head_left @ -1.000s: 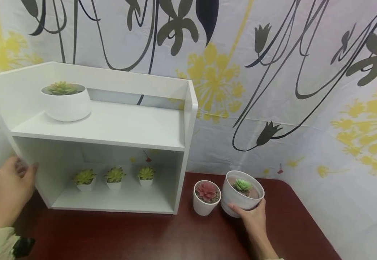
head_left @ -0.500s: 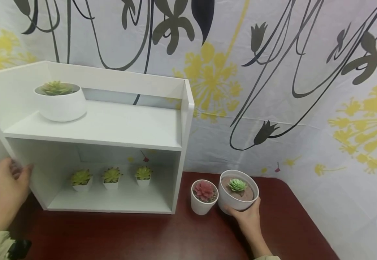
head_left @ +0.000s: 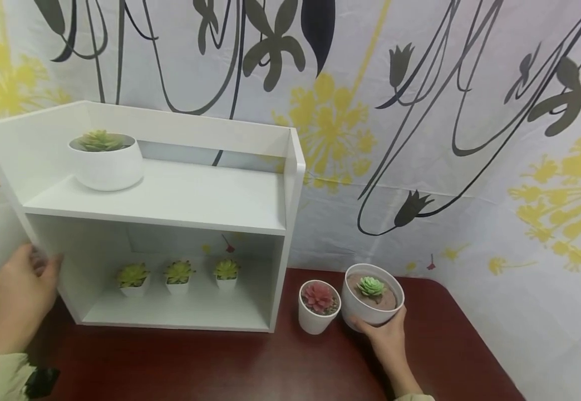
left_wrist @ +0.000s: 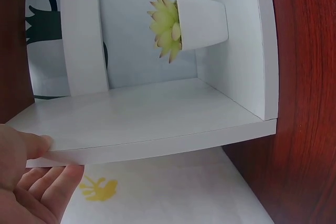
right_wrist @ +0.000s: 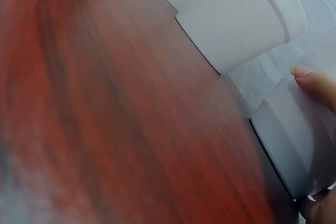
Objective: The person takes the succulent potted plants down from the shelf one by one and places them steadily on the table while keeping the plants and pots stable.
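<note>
My left hand [head_left: 22, 295] grips the left side panel of a white two-tier shelf [head_left: 160, 216]. In the left wrist view the thumb lies on the panel's inner face, with the fingers [left_wrist: 55, 187] curled behind its edge. At the right, my right hand [head_left: 388, 340] holds a wide white flowerpot [head_left: 370, 314] with a small green succulent [head_left: 370, 286] in brownish fill. The right wrist view shows the thumb [right_wrist: 315, 85] on the wall of that pot, whose base is at the tabletop. Just left of it stands a smaller white pot [head_left: 314, 321] with a red succulent [head_left: 318, 296].
A large white bowl planter [head_left: 107, 167] with a succulent sits on the upper tier. Several little potted succulents [head_left: 177, 273] line the lower tier. The dark red wooden table [head_left: 210, 362] has its right edge beyond my right hand. A patterned cloth [head_left: 421, 139] hangs behind.
The wide pot has tipped from a tilt to nearly upright in my right hand, moving slightly toward the red succulent's pot. My left hand keeps its grip on the shelf. The head view shifts slightly.
</note>
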### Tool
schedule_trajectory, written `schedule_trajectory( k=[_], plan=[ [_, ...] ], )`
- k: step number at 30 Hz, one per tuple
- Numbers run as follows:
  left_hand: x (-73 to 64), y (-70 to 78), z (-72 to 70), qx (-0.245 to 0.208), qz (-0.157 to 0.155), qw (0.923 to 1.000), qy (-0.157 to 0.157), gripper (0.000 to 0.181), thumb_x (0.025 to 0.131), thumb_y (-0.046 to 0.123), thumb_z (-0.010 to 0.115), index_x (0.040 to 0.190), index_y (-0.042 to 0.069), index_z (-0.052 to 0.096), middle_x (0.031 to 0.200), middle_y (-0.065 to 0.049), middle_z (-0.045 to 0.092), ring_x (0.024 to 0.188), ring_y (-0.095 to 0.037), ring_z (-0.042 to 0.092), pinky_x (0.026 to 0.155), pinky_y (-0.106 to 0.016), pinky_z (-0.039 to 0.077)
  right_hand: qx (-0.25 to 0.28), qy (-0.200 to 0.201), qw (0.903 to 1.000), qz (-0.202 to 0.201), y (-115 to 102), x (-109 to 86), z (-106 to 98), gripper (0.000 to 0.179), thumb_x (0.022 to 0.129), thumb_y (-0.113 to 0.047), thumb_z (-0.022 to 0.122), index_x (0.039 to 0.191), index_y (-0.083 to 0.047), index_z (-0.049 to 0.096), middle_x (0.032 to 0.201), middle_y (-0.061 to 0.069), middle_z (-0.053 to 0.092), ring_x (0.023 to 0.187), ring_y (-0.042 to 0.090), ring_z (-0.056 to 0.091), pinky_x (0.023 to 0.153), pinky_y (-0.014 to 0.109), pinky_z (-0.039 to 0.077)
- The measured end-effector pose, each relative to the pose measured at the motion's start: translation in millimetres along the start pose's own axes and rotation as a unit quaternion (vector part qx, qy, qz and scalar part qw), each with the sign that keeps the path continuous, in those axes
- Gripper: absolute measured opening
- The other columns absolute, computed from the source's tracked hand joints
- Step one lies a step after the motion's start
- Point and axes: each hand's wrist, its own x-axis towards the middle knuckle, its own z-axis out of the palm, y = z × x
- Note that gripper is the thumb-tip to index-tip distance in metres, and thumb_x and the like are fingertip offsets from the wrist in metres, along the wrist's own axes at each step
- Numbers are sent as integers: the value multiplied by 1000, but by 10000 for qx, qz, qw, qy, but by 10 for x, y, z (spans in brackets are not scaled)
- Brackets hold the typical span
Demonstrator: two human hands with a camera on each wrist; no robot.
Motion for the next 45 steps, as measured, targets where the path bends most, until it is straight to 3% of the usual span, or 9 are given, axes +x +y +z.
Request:
schedule_trajectory(
  k=[7,14,16,18,21,24,32,38,45],
  plan=[
    [-24,-4,12,-45,36,10000,52,25,96,7,62,102,-16,53,97,-44,63,87,-59,64,68,-65,49,92,14,9999,48,-14,-17,-13,129,61,-15,97,159,-16,13,155,18,37,144,30,36,118,44,28],
    [-27,-7,0,-110,196,9997,59,22,95,7,63,96,-13,54,92,-42,65,83,-59,64,62,-61,45,24,-360,9983,449,-193,-120,-200,148,71,-17,93,158,-23,-27,170,22,-4,156,43,10,125,60,16],
    [-24,-6,-6,-96,181,9998,11,23,96,8,63,97,-13,54,93,-42,65,84,-59,64,63,-61,45,193,-78,9991,381,-290,-165,-257,141,74,-15,91,159,-24,-22,169,23,1,155,44,15,123,62,21],
    [-28,-6,-10,-90,120,9999,-9,23,96,8,62,99,-13,54,96,-42,65,86,-59,64,66,-62,45,595,469,9969,192,-413,-206,-293,132,74,-8,89,162,-25,-8,167,20,14,153,38,24,124,52,28],
    [-21,-3,-16,-101,90,9999,29,23,96,8,62,98,-13,54,94,-42,65,85,-59,64,65,-63,46,1389,1386,9802,-269,-666,-263,-325,117,71,3,88,161,-24,17,158,8,34,147,23,33,123,31,32],
    [-12,16,-18,-90,101,9999,66,23,96,9,62,97,-13,54,92,-42,65,84,-59,64,64,-63,46,2088,1771,9588,-763,-955,-332,-323,103,69,13,85,153,-17,35,145,0,46,137,17,42,113,16,40],
    [-18,17,-29,-110,106,9999,73,24,96,10,62,97,-13,55,92,-41,66,84,-59,65,66,-63,45,2398,814,9561,-1476,-1694,-581,-124,92,71,27,73,150,-8,40,142,5,49,134,22,47,103,12,46],
    [-7,-12,-42,-170,283,9993,160,23,94,9,64,95,-12,56,88,-40,66,79,-58,65,62,-59,43,2733,-158,9396,-2054,-2012,-741,63,93,71,29,70,152,-4,35,142,9,50,129,15,59,103,17,50],
    [2,-30,-64,-191,328,9990,248,22,93,8,65,92,-12,56,85,-40,66,76,-58,64,63,-59,41,2548,-1224,9453,-1629,-2344,-856,222,104,74,23,74,157,-16,26,148,11,45,131,16,60,101,25,55]
  ],
)
